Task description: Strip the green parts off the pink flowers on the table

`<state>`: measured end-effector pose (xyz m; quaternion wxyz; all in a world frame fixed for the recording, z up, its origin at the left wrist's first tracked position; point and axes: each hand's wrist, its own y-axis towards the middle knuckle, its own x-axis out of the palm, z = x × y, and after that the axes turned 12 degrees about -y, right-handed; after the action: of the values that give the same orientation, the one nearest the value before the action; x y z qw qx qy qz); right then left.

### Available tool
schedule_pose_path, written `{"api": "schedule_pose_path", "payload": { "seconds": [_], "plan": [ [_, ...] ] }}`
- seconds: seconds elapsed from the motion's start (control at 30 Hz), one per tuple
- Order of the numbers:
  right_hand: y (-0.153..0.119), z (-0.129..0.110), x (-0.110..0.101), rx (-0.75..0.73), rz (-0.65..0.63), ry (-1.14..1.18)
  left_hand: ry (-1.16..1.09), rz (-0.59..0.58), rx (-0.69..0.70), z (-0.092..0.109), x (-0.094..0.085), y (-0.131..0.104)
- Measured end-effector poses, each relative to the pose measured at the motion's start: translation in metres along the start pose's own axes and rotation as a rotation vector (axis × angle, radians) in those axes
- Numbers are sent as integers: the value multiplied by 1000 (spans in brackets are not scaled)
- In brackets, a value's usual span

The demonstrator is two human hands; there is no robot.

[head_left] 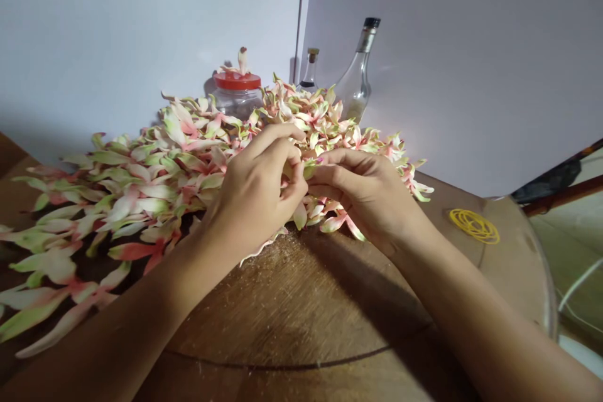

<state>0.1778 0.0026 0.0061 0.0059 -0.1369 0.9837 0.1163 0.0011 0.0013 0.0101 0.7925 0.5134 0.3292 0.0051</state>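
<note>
Over a wooden table (264, 311), 2 hands (261, 173) (370, 185) pinching a petal (309, 167), heaped flowers (188, 129)

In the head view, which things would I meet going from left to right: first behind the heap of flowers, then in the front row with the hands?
Behind: red-lidded jar → small stoppered bottle → taller bottle.
Front: left hand → right hand → yellow coil.
</note>
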Motion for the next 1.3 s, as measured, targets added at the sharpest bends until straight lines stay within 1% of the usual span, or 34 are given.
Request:
{"api": "schedule_pose_path", "payload": {
  "seconds": [0.13,0.2,0.23,0.3,0.43,0.5,0.6,0.67,0.8,0.93,1.17,1.3],
  "plan": [
    [2,0,0,70,93,88,-115,148,-135,-4,-1,-1],
    [3,-1,1,83,98,126,-176,206,-185,-7,-2,0],
    [3,-1,1,81,87,137,-186,209,-187,-7,-2,0],
    [2,-1,2,77,71,143,-163,184,-145,-7,-2,0],
    [2,-1,3,69,46,107,-68,84,6,-2,-1,0],
    [1,-1,3,54,27,100,-45,66,36,-1,-1,0],
    [1,-2,3,42,26,94,-68,86,-12,-1,-3,0],
    [1,-3,3,42,43,94,-105,69,-54,-3,-4,0],
    [0,-4,1,29,47,64,-165,42,-90,-8,-5,2],
    [0,-4,1,22,33,18,-199,57,-111,-12,-5,3],
    [0,-5,0,-5,16,23,-337,41,-158,-16,-4,2],
    [0,-5,-1,1,19,30,-355,27,-142,-17,-4,2]
  ]
}}
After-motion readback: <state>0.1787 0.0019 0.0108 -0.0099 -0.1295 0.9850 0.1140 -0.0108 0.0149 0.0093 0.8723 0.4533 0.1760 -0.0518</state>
